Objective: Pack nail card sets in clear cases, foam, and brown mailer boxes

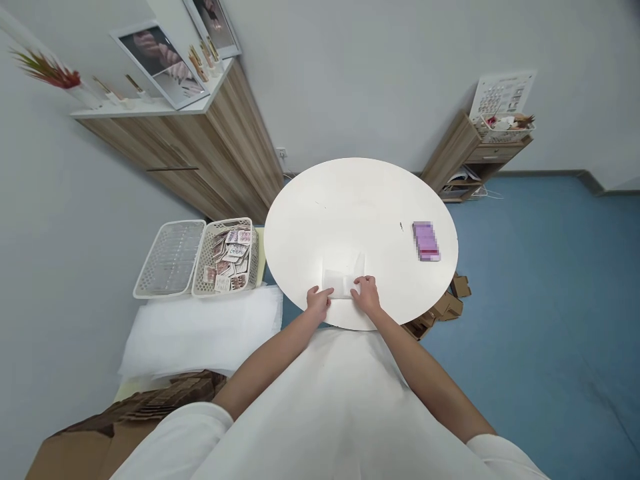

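Note:
A thin white foam sheet (334, 283), partly folded over, lies near the front edge of the white oval table (350, 207). My left hand (319, 301) grips its lower left corner, thumb laid across the top. On the right side of the sheet, my right hand (368, 293) has its fingers bent and closed on a raised fold. Whether anything is wrapped inside the sheet, I cannot tell. Further right on the table lies a purple box (426, 241), its print blurred out.
At left, a white basket (200, 288) holds many small printed packs beside another basket (145, 283) of clear plastic pieces. White foam sheets (205, 333) lie in front, above brown cardboard (85, 447). Cardboard boxes (447, 307) sit on the floor at right. Wooden cabinets (245, 133) flank the table.

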The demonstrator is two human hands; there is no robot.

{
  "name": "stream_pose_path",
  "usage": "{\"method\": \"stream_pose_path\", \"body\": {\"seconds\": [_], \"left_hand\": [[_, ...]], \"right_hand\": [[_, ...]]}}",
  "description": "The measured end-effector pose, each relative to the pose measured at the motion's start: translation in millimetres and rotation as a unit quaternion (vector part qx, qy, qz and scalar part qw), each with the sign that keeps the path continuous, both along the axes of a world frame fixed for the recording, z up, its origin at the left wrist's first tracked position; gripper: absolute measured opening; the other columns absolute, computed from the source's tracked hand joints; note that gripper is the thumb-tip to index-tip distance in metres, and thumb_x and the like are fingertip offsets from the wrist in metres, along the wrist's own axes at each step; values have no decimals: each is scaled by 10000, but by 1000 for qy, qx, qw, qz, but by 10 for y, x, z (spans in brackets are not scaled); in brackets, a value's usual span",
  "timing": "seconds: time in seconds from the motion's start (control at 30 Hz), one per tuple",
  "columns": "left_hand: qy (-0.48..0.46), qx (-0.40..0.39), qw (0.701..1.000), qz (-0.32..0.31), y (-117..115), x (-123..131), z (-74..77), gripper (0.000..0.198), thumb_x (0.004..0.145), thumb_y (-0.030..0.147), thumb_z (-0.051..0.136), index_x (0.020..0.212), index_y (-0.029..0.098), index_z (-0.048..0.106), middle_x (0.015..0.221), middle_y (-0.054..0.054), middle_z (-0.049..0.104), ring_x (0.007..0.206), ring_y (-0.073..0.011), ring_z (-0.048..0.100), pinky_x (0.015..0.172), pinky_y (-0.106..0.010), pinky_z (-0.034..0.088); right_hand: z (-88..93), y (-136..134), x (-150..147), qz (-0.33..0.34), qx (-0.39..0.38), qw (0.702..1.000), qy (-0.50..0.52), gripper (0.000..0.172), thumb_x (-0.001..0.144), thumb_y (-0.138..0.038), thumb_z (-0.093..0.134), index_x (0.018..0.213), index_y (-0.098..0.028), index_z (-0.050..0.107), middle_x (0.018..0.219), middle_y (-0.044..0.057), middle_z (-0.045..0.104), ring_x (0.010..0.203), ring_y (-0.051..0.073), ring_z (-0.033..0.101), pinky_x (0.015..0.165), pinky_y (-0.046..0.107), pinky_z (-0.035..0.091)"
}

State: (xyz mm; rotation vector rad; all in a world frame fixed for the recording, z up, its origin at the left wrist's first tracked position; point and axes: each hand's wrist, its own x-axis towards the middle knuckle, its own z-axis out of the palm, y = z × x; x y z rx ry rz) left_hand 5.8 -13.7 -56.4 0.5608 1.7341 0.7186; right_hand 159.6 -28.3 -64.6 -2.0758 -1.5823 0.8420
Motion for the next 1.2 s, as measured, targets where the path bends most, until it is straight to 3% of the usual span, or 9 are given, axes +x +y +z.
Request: {"method": "stream_pose_path", "body": {"seconds": [0.1,0.27,0.47,0.7,0.9,0.97,1.03,1.13,1.2], "left_hand": [[18,7,998,-57,23,-79,34,157,670,262,624,713,165,507,595,32,458,473,-73,419,445,-212,330],[84,50,986,-136,79,-76,135,281,701,285,578,530,184,379,529,51,375,512,-86,372,489,-218,281],[241,146,898,-339,158,186,247,301,788,349,469,558,203,341,529,41,376,499,-106,389,477,-238,273],[270,152,825,-473,132,514,191,198,860,321,358,732,210,460,662,-15,519,629,-161,507,544,-265,344],[323,228,732,-555,-58,438,179,137,822,265,423,897,202,519,971,-78,530,918,-233,486,731,-334,400],[308,248,729,-558,-122,358,183,204,800,298,471,975,203,517,1019,-78,526,955,-240,476,785,-352,399],[284,270,750,-533,-139,280,183,263,813,317,455,1049,208,500,1070,-79,521,1002,-232,469,849,-360,387],[274,284,783,-481,-57,227,170,313,844,271,397,1147,224,460,1210,-82,468,1133,-224,412,956,-377,330],[281,274,778,-490,29,245,151,360,833,244,415,1193,245,432,1301,-63,408,1224,-223,332,1012,-388,274]], "right_hand": [[1,6,2,-2,-12,1000,7,250,704,-239,517,954,-223,509,1056,59,373,920,188,491,683,291,432],[15,22,3,-5,-28,1000,6,266,700,-246,527,964,-232,501,1052,55,378,924,186,484,617,265,417],[19,40,0,21,-27,999,13,238,720,-237,522,956,-215,496,954,54,474,869,184,491,641,270,394],[74,76,108,51,-50,995,72,100,704,-161,446,783,-202,491,724,7,527,664,143,480,561,240,335],[76,145,175,1,-97,988,118,116,778,-290,374,708,-215,428,659,-17,497,597,129,458,541,239,338],[49,171,137,-29,-97,991,84,92,771,-304,409,782,-215,427,684,-8,509,604,140,471,544,248,339],[18,187,99,-49,-91,993,62,137,757,-287,442,872,-215,419,710,0,521,622,151,491,555,255,345],[-18,193,90,-60,-85,992,71,224,753,-288,460,957,-217,400,696,-5,523,644,165,514,574,265,368],[-26,176,125,-59,-84,990,94,279,748,-308,473,998,-217,390,686,-16,524,655,168,525,596,273,392]]}}
